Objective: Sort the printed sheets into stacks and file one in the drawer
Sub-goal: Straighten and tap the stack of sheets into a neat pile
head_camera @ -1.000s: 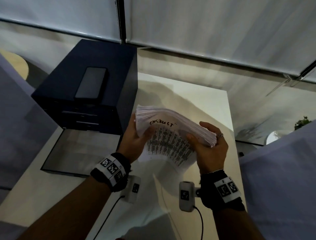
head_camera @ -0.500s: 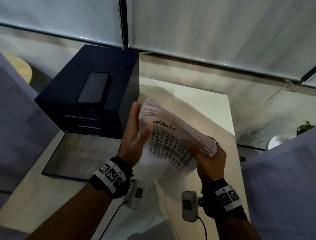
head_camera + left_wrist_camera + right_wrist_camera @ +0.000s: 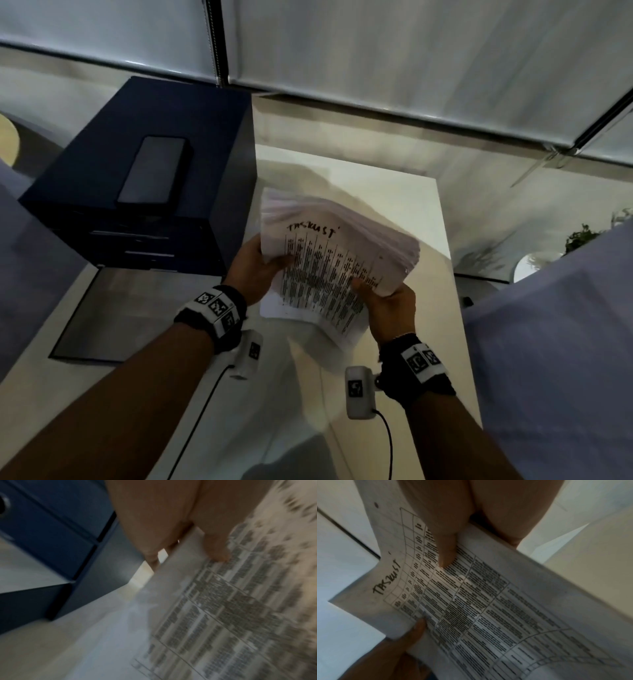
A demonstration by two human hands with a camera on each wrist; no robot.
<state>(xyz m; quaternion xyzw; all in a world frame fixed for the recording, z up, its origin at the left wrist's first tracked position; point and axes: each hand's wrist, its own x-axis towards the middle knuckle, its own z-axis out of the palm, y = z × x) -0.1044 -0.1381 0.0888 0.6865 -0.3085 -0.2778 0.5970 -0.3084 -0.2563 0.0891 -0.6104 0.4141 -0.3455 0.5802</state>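
White bench (image 3: 394,192) below, grey blinds behind. Both forearms reach forward over bench, wrists banded. Thick stack of printed sheets (image 3: 342,246) held in air between my hands, tilted, far edge raised, handwritten heading on top sheet. My left hand (image 3: 251,270) grips stack's left edge, thumb on top over print, fingers underneath. My right hand (image 3: 390,308) grips near right corner, thumb pressed on top sheet, fingers curled under. Dark blue drawer unit (image 3: 137,192) just left of stack, phone (image 3: 154,171) lying flat on top.
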